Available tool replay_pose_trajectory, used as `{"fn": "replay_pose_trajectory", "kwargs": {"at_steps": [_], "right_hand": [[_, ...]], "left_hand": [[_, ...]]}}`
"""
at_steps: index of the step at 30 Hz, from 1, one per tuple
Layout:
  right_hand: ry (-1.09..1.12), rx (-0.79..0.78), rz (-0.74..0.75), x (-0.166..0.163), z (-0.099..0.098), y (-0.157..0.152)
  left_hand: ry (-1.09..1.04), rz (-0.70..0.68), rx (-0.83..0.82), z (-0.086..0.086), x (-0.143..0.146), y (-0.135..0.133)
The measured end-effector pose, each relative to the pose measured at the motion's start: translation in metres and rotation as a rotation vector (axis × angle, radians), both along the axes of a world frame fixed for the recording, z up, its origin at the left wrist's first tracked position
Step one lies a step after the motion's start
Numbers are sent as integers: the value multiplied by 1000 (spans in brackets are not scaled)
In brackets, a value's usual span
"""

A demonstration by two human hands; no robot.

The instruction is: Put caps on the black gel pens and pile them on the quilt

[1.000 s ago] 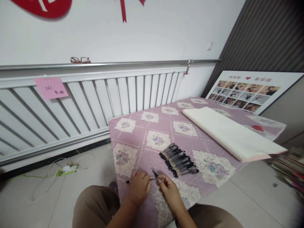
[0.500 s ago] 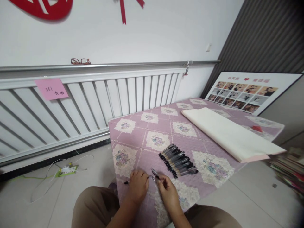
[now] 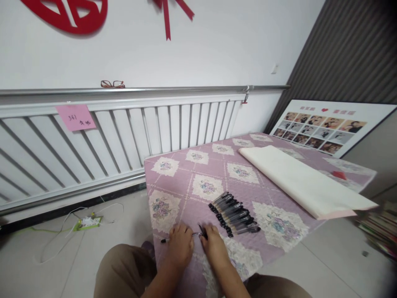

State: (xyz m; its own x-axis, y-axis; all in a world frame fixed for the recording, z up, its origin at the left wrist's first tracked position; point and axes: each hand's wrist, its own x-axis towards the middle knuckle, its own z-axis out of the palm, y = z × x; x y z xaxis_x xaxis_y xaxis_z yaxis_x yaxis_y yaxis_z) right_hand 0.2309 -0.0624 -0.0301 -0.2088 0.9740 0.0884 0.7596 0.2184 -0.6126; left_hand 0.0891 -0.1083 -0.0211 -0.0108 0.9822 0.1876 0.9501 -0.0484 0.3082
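My left hand [image 3: 181,243] rests low over the near left corner of the table, its fingers closed around a slim pen [image 3: 163,241]. The pen's black end sticks out to the left, and its clear part shows on the right of my fingers. Close beside it, my right hand [image 3: 215,246] is curled palm down around a small dark piece [image 3: 203,230], which looks like a pen cap; my fingers hide most of it. Just right of my right hand, several black-capped gel pens [image 3: 237,215] lie side by side in a slanted row.
A purple floral cloth [image 3: 181,182] covers the table. Folded cream sheeting [image 3: 294,176] lies on the right, with a red item [image 3: 339,175] behind it. A photo board [image 3: 328,120] leans at the back. Along the wall runs a white radiator [image 3: 167,124]; a power strip [image 3: 89,223] sits on the floor.
My right hand has turned more palm down and closed over the dark piece, which showed more before. My left hand stays on the pen. The whole view has shifted slightly.
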Motion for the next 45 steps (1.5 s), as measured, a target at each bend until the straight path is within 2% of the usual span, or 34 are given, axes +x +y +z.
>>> {"fn": "replay_pose_trajectory", "kwargs": {"at_steps": [10, 17, 24, 29, 34, 38, 45], "right_hand": [[-15, 42, 87, 6, 5, 23], [52, 46, 268, -7, 8, 39], [32, 79, 109, 10, 9, 18], [-54, 128, 112, 6, 11, -4], [-80, 137, 123, -5, 13, -11], [16, 146, 136, 1, 9, -10], [236, 235, -24, 29, -13, -11]], "left_hand": [[-101, 67, -43, -7, -27, -14], [-73, 66, -61, -7, -25, -13], [-57, 62, -107, -5, -26, -12], [-41, 48, -93, -6, -25, -14], [-57, 14, -123, -1, -23, -12], [-98, -22, -112, 4, -19, -10], [-110, -42, -29, 3, -6, -4]]}}
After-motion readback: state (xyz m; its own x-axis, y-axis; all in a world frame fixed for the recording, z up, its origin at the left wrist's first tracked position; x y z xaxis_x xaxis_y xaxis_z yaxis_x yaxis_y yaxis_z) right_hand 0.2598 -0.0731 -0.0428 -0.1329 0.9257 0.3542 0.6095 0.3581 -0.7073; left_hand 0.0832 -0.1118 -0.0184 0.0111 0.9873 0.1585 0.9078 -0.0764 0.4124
